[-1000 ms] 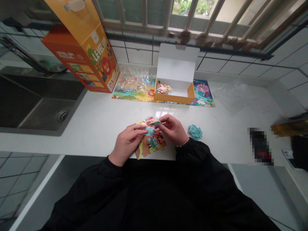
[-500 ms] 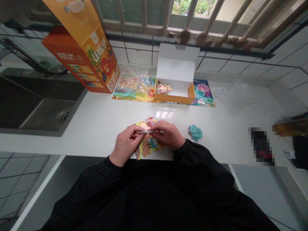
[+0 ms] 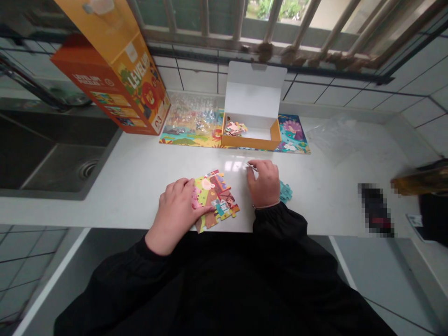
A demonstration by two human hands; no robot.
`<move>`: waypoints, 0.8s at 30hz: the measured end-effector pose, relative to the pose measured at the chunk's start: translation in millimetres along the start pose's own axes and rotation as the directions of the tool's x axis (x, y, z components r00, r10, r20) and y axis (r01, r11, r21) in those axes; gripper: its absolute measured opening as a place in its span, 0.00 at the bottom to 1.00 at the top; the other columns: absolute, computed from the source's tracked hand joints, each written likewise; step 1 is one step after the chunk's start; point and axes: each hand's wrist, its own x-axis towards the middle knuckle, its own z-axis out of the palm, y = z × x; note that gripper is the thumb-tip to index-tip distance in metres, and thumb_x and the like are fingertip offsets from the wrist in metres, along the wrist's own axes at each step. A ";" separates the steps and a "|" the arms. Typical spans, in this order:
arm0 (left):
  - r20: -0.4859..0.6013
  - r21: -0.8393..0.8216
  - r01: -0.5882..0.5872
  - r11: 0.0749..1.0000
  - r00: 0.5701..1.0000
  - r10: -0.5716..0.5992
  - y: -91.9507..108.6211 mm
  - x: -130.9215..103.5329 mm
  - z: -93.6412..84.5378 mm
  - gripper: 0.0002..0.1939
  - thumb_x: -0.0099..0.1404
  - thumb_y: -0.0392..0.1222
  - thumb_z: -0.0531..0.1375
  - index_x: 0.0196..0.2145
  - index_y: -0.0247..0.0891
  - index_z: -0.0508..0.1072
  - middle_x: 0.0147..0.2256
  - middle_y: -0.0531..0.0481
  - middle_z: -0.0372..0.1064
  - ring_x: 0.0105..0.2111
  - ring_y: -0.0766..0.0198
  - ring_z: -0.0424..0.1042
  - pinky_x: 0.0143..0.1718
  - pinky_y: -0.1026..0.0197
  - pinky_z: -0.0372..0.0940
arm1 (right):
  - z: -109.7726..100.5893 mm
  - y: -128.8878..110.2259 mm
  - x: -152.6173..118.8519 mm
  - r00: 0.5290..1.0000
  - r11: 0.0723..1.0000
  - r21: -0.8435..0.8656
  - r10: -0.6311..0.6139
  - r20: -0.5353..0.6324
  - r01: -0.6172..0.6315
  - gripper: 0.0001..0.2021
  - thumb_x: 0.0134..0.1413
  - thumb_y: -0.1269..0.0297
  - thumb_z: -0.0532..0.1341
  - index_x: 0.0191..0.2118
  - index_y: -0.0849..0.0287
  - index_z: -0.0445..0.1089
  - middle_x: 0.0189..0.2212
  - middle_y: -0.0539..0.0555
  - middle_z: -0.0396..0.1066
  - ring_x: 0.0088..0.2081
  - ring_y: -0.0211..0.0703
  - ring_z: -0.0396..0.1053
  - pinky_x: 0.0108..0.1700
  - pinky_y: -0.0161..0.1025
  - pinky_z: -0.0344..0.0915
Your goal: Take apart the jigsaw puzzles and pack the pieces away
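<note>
A patch of joined jigsaw pieces (image 3: 220,196) with colourful farm-like pictures lies near the counter's front edge. My left hand (image 3: 177,205) rests over its left side, thumb stretched across the pieces and fingers partly curled along the edge. Right of the patch, my right hand (image 3: 264,182) pinches a puzzle piece (image 3: 251,166) between thumb and fingers; only its thin pale edge shows. Teal puzzle pieces (image 3: 286,191) lie in a small pile, partly covered by my right hand and wrist.
At the back an open orange box (image 3: 251,142) holds more puzzle pieces (image 3: 235,128) and stands on a printed board (image 3: 294,133). Bubble wrap (image 3: 192,114) lies beside it. A tall orange puzzle box (image 3: 140,93) stands by the sink (image 3: 84,191). Clear plastic (image 3: 336,137) lies to the right.
Both hands were together above the patch, holding a piece edge-on. Now they are apart: the right hand has moved right with a piece, and the left lies on the patch's left side.
</note>
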 end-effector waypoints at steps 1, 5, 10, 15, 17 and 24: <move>0.018 0.005 0.011 1.000 1.000 -0.011 -1.4 2.3 -3.0 0.46 0.59 0.68 0.75 0.66 0.38 0.71 0.61 0.33 0.71 0.58 0.34 0.70 0.59 0.40 0.67 | -0.4 -0.2 -0.7 0.999 0.999 -0.047 0.025 0.032 -0.023 0.12 0.67 0.72 0.61 0.50 0.56 0.79 0.46 0.61 0.77 0.50 0.56 0.71 0.56 0.53 0.67; 0.047 -0.038 0.061 0.997 0.997 -0.059 -10.3 16.3 -8.5 0.43 0.57 0.64 0.77 0.62 0.38 0.74 0.56 0.35 0.72 0.55 0.37 0.71 0.57 0.43 0.68 | -2.3 -10.9 -5.3 0.991 0.992 -0.120 0.042 0.124 -0.028 0.13 0.65 0.71 0.63 0.51 0.54 0.80 0.50 0.62 0.75 0.53 0.59 0.67 0.54 0.53 0.66; 0.081 -0.226 0.095 0.969 0.994 -0.078 -26.8 31.8 -8.7 0.32 0.61 0.56 0.74 0.57 0.37 0.77 0.48 0.40 0.78 0.49 0.44 0.76 0.50 0.49 0.69 | -5.7 -25.9 -10.9 0.987 0.990 -0.016 -0.136 0.085 0.138 0.09 0.69 0.68 0.63 0.50 0.55 0.80 0.52 0.62 0.75 0.57 0.58 0.67 0.60 0.55 0.66; 0.232 -0.446 0.162 0.880 0.971 -0.061 -39.9 43.2 -15.4 0.18 0.62 0.56 0.68 0.43 0.40 0.82 0.31 0.49 0.78 0.31 0.54 0.76 0.32 0.57 0.63 | -4.2 -27.5 -13.1 0.953 0.942 0.194 -0.292 0.077 0.273 0.08 0.70 0.70 0.62 0.45 0.54 0.79 0.47 0.60 0.76 0.52 0.56 0.70 0.60 0.56 0.68; 0.249 -0.493 0.165 0.854 0.968 -0.043 -42.1 46.6 -17.0 0.16 0.63 0.56 0.67 0.38 0.40 0.83 0.30 0.49 0.79 0.30 0.55 0.77 0.30 0.58 0.63 | -3.4 -25.7 -12.5 0.958 0.940 0.228 -0.277 0.071 0.254 0.08 0.69 0.70 0.62 0.45 0.54 0.79 0.46 0.61 0.76 0.52 0.57 0.71 0.60 0.57 0.68; -0.044 -0.317 -0.024 0.948 0.999 0.011 -40.0 31.8 -21.7 0.22 0.62 0.62 0.71 0.40 0.40 0.83 0.39 0.41 0.80 0.38 0.48 0.78 0.41 0.51 0.72 | -4.7 -26.9 -15.7 0.895 0.877 0.310 -0.424 0.141 0.367 0.07 0.73 0.67 0.61 0.46 0.54 0.78 0.44 0.59 0.78 0.49 0.53 0.72 0.55 0.52 0.69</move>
